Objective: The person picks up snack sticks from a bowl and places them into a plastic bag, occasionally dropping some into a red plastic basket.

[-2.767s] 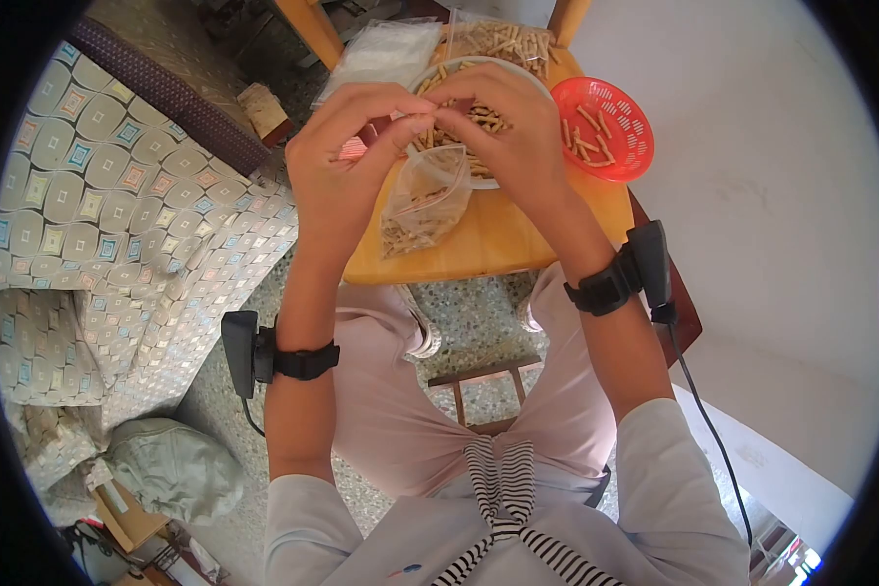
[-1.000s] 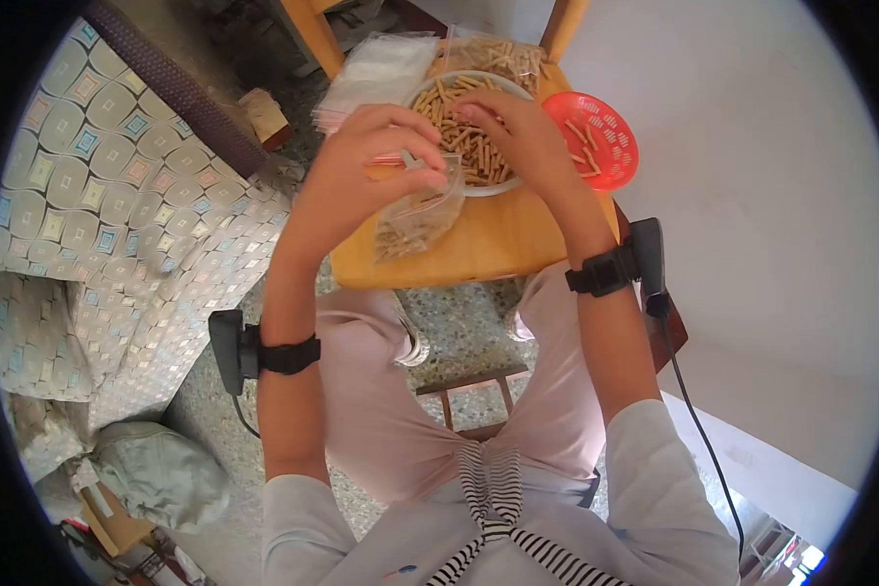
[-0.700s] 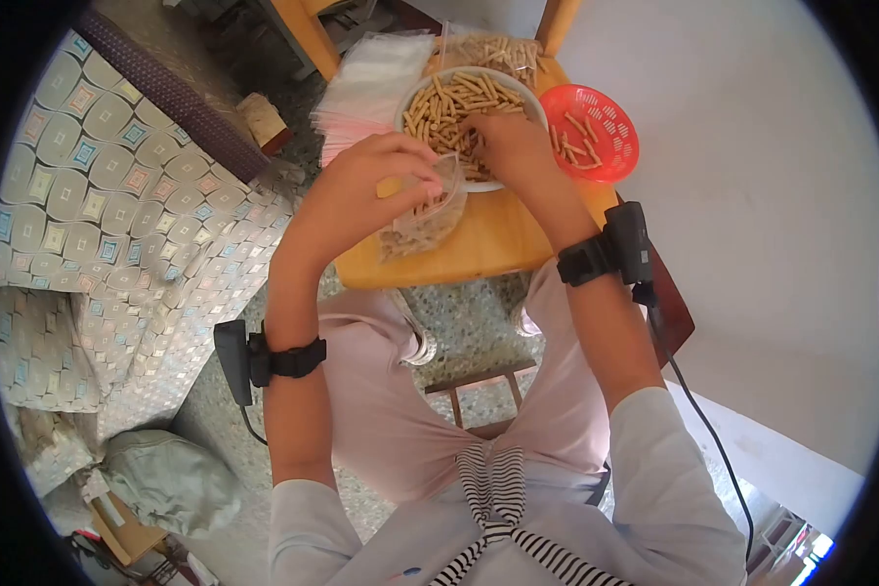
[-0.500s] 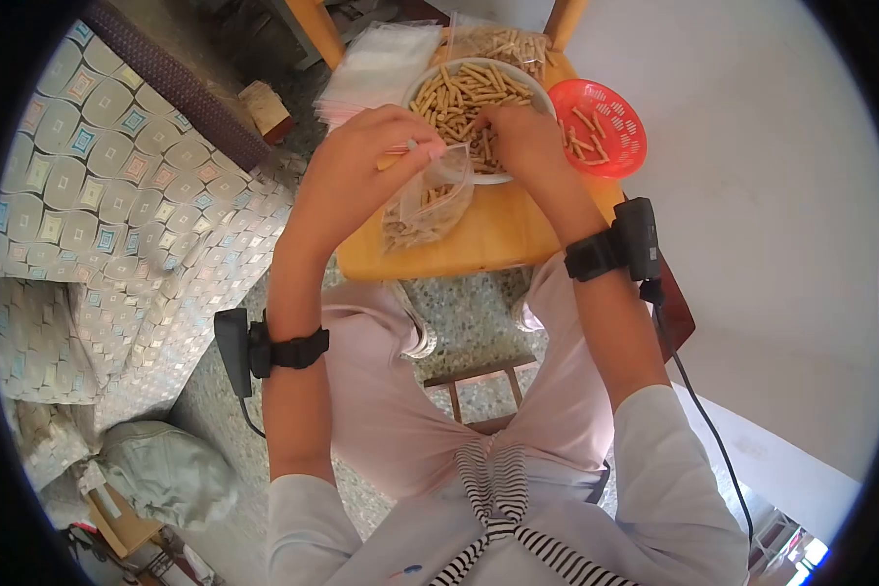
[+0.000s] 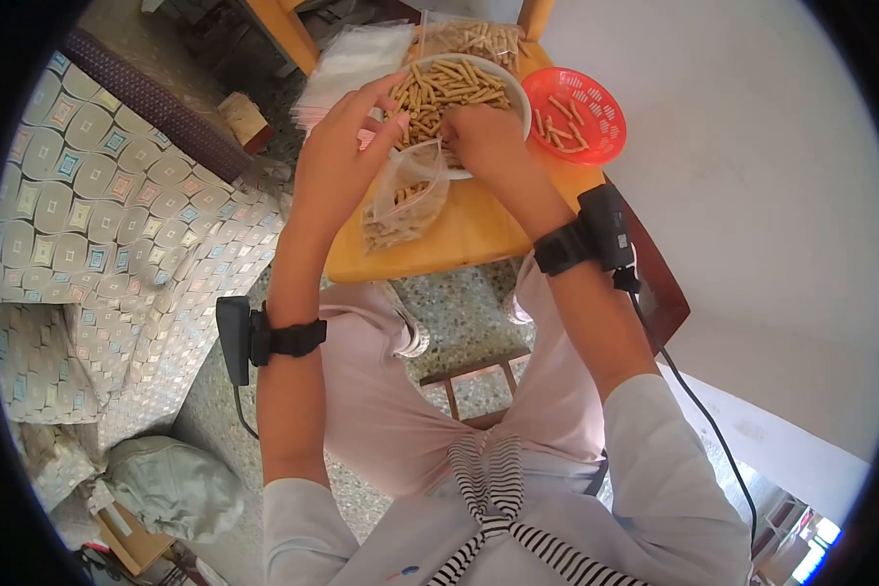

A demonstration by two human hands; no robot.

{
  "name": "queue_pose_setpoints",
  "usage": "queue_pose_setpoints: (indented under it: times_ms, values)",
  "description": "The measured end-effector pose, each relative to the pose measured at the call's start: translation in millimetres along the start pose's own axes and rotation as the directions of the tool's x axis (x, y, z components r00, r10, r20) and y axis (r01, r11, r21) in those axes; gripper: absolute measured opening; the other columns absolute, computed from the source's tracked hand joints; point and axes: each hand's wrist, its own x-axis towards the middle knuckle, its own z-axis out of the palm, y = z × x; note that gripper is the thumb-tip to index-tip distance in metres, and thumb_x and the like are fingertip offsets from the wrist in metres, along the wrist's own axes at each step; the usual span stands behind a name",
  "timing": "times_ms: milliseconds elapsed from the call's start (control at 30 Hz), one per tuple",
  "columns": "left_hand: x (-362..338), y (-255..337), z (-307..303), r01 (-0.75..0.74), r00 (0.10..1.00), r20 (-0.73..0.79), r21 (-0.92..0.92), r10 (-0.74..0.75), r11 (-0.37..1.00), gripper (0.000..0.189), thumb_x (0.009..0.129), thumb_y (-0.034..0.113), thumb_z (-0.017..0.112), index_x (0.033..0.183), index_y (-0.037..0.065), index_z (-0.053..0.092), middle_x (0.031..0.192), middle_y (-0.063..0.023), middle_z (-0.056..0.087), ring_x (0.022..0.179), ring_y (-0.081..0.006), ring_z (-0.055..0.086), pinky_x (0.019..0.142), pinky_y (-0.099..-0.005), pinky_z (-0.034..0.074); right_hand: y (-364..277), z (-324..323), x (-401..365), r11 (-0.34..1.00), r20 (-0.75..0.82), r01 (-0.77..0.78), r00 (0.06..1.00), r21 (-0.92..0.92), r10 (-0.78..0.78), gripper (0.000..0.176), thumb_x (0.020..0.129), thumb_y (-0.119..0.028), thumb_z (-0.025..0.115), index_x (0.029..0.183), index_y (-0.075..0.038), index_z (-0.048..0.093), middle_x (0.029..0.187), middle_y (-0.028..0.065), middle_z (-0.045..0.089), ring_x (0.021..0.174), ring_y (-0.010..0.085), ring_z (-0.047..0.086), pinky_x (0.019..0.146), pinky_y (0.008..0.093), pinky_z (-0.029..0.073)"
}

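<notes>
My left hand [image 5: 347,142] is at the left rim of a white bowl [image 5: 524,93], thumb and fingers apart. Short tan sticks [image 5: 459,83] fill the bowl. My right hand [image 5: 486,140] is closed over the bowl's near side, its fingertips at the top corner of a clear zip bag [image 5: 405,200]. They appear to pinch that corner, though the curled fingers partly hide the contact. The bag leans on the wooden chair seat [image 5: 469,234] in front of the bowl, its mouth open, with several sticks inside.
A red basket [image 5: 610,122] holding several sticks stands right of the bowl. Flat plastic bags [image 5: 361,59] are stacked at the back left. Behind the bowl lies a filled bag [image 5: 474,37]. Patterned fabric [image 5: 127,205] is on the left, a white wall [image 5: 742,176] on the right.
My left hand has opened and moved away from the bag's mouth; the stick seen between its fingers is gone from there. My right hand stays closed by the bag's corner. The whole view has shifted slightly.
</notes>
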Motion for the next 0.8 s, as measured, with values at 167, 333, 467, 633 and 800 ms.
queue_pose_setpoints:
  times_ms: [167, 333, 467, 633, 800]
  values:
    - [2.4, -5.5, -1.8, 0.089, 0.996, 0.032, -0.057, -0.088, 0.994, 0.037, 0.097, 0.019, 0.063, 0.134, 0.012, 0.061, 0.106, -0.0061, 0.065, 0.091, -0.0128, 0.064, 0.076, -0.0275, 0.058, -14.4, -1.4, 8.5, 0.989, -0.142, -0.093, 0.984, 0.117, 0.109, 0.011, 0.081, -0.015, 0.068, 0.092, -0.012, 0.071, 0.084, 0.0083, 0.071, 0.081, 0.0308, 0.069, 0.072, 0.041, 0.053]
    - [3.9, -7.8, -0.4, 0.169, 0.985, 0.049, -0.122, -0.164, 0.978, 0.036, 0.097, 0.023, 0.065, 0.131, 0.011, 0.063, 0.106, -0.0062, 0.065, 0.092, -0.0133, 0.064, 0.075, -0.0274, 0.058, -20.0, -22.9, 14.1, 0.943, -0.381, 0.147, 0.924, 0.298, -0.024, 0.009, 0.083, -0.018, 0.069, 0.089, -0.012, 0.073, 0.079, 0.0097, 0.07, 0.076, 0.0299, 0.069, 0.066, 0.0434, 0.051]
    - [8.4, -10.0, 1.2, 0.171, 0.985, 0.067, -0.166, -0.162, 0.971, 0.035, 0.098, 0.028, 0.064, 0.126, 0.009, 0.065, 0.101, -0.005, 0.067, 0.092, -0.0123, 0.063, 0.079, -0.027, 0.054, -26.6, -26.3, 17.1, 0.79, -0.355, 0.399, 0.902, 0.465, -0.247, 0.014, 0.083, -0.017, 0.071, 0.095, -0.009, 0.073, 0.084, 0.0087, 0.07, 0.074, 0.0265, 0.068, 0.064, 0.0381, 0.051]
    - [16.6, -19.9, 4.4, 0.115, 0.992, 0.084, -0.279, -0.095, 0.954, 0.033, 0.098, 0.03, 0.063, 0.124, 0.009, 0.066, 0.096, -0.0032, 0.068, 0.09, -0.0104, 0.063, 0.082, -0.0264, 0.05, -38.2, -41.5, 11.0, 0.762, -0.342, 0.297, 0.934, 0.575, -0.106, 0.019, 0.082, -0.016, 0.074, 0.1, -0.01, 0.074, 0.086, 0.0095, 0.071, 0.075, 0.0236, 0.067, 0.067, 0.0351, 0.051]
    - [24.7, -27.8, 0.4, 0.088, 0.987, 0.154, -0.296, -0.043, 0.951, 0.036, 0.096, 0.026, 0.064, 0.129, 0.01, 0.064, 0.105, -0.0037, 0.069, 0.086, -0.0088, 0.064, 0.06, -0.0247, 0.052, -18.9, -46.2, 15.3, 0.811, -0.434, 0.284, 0.9, 0.511, -0.042, 0.017, 0.081, -0.017, 0.075, 0.096, -0.012, 0.076, 0.086, 0.008, 0.071, 0.077, 0.0221, 0.067, 0.068, 0.034, 0.052]
